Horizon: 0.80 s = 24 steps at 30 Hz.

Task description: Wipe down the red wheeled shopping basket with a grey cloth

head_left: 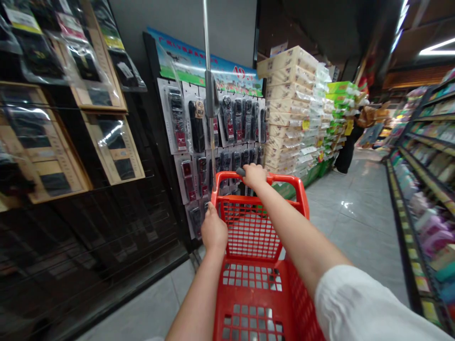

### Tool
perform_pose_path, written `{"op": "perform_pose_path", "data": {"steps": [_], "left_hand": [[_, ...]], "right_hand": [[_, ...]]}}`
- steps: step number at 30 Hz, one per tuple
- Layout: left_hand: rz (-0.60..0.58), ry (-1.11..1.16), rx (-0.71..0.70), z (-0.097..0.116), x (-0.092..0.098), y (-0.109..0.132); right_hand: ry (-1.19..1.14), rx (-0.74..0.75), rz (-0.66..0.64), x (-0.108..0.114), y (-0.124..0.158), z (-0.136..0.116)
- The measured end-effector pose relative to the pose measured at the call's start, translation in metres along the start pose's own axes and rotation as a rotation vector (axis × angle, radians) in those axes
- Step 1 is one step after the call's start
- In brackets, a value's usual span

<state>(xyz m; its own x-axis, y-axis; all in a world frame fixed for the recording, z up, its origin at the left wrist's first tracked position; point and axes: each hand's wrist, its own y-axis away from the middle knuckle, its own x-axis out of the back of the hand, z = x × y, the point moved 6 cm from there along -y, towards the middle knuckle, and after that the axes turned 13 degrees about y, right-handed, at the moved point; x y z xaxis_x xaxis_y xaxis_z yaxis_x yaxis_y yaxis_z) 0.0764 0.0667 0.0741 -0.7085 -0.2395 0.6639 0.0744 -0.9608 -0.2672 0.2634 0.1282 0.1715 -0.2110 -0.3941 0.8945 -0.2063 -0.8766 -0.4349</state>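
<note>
The red shopping basket (249,234) sits directly ahead in the aisle, just beside the display rack (234,118). The left hand (213,231) is closed on its left rim, and the right hand (254,175) is clenched on the far rim bar. Advisable: grip evenly, with the basket level and clear of the rack.

Red shopping basket (256,293) cut off by bottom edge; shelf goods (430,199) at right blurred; distant person (344,154) indistinct.

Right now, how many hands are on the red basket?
2: the left hand grips the left rim of the red basket, the right hand holds its far rim. No others visible.
</note>
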Motion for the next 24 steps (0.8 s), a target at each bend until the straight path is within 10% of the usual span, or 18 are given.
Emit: {"op": "perform_pose_path", "data": {"steps": [5,16,20,24], "left_hand": [[-0.033,0.004,-0.002,0.000,0.001,0.000],[-0.024,-0.018,-0.028,0.000,0.005,-0.001],[-0.030,-0.034,-0.022,0.001,0.004,-0.001],[-0.033,-0.039,-0.032,0.002,0.004,-0.002]], "right_hand": [[0.075,0.278,-0.061,0.004,-0.009,-0.032],[0.231,-0.012,-0.238,0.001,0.001,0.157],[0.171,0.130,0.023,-0.002,0.017,0.146],[0.074,0.304,-0.017,-0.027,0.031,0.140]]}}
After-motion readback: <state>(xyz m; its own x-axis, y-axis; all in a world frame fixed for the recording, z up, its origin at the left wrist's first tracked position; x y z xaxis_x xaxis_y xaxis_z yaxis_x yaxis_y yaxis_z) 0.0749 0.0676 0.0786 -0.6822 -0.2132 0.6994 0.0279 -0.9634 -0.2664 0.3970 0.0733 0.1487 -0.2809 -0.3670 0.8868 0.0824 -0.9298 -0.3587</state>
